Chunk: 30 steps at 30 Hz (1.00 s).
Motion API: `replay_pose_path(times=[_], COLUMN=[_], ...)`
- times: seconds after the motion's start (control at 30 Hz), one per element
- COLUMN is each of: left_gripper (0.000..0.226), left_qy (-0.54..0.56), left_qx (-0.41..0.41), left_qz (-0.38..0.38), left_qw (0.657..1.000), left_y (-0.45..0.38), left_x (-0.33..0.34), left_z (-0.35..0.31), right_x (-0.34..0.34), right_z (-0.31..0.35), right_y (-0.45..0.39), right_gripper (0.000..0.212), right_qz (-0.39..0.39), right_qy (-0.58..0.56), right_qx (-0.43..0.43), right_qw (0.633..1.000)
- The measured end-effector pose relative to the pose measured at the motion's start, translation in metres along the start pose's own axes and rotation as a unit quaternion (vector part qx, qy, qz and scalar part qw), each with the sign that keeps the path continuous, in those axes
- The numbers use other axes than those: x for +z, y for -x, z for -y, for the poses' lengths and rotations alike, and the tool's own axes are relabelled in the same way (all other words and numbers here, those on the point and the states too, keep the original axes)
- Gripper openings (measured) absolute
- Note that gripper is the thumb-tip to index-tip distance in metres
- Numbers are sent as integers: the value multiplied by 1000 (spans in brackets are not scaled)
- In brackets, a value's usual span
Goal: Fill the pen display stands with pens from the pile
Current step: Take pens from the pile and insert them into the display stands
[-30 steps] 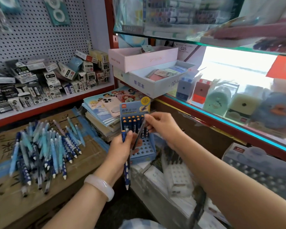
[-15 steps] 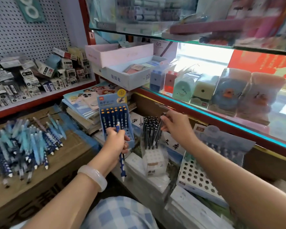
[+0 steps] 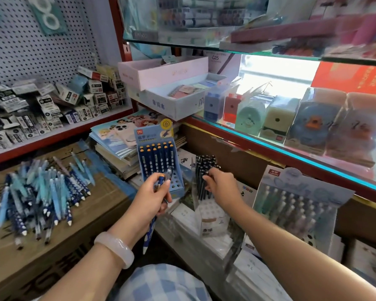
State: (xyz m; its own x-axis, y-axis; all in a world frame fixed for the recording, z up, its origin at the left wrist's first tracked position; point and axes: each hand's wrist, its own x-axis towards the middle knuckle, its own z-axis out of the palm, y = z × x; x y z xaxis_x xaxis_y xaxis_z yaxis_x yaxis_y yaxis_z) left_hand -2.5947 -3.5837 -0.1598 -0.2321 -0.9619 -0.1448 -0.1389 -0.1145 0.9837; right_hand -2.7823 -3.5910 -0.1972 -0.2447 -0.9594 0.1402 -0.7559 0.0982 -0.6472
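A pile of blue pens (image 3: 41, 192) lies on a cardboard box (image 3: 91, 224) at the left. A blue display stand (image 3: 159, 157) holds two rows of dark blue dotted pens, and its front holes show bare. My left hand (image 3: 150, 198) is just in front of it and grips a blue dotted pen (image 3: 149, 233) that points down, with a second pen's end sticking up by the fingers. To the right, a clear stand of black pens (image 3: 204, 174) is packed full. My right hand (image 3: 221, 185) pinches the top of a black pen standing among them.
A pale blue stand (image 3: 295, 198) with light pens leans at the right. Stacked notebooks (image 3: 115, 137) lie behind the blue stand, and white boxes (image 3: 189, 216) sit below. A glass shelf edge (image 3: 269, 146) runs above the stands. Small boxes (image 3: 52, 109) crowd the left shelf.
My right hand carried a black pen from the blue stand over to the black pen stand and lowered it in. My left hand stayed by the blue stand with its pen.
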Motion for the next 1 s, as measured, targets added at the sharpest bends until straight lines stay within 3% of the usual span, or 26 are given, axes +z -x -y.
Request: replay_pose_path(times=[0.3,0.43,0.53,0.67,0.83,1.0], left_gripper=[17,12,10,14,21,23], left_qy=[-7,-6,-5,-32,-34,25], left_qx=[-12,-13,-10,15,16,7], left_qz=[13,26,47,66,22,-27], left_qw=[1000,1000,999,997,999,999], left_y=[-1,1,2,5,7,5], left_x=[7,16,29,40,32,19], left_z=[3,0,-3,-9,-14,-7], right_x=[3,-19,-32,-37,-65,-87], right_z=[4,20,41,49,40,17], right_y=[1,11,18,25,16,4], right_gripper=[27,22,19,24,14,9], right_qz=[28,-51,52,118,30,-71], right_qy=[44,-114,-295,-327,-408,-256], right_qx=[26,42,66,68,83,16], right_qw=[998,991,952,935,909,964])
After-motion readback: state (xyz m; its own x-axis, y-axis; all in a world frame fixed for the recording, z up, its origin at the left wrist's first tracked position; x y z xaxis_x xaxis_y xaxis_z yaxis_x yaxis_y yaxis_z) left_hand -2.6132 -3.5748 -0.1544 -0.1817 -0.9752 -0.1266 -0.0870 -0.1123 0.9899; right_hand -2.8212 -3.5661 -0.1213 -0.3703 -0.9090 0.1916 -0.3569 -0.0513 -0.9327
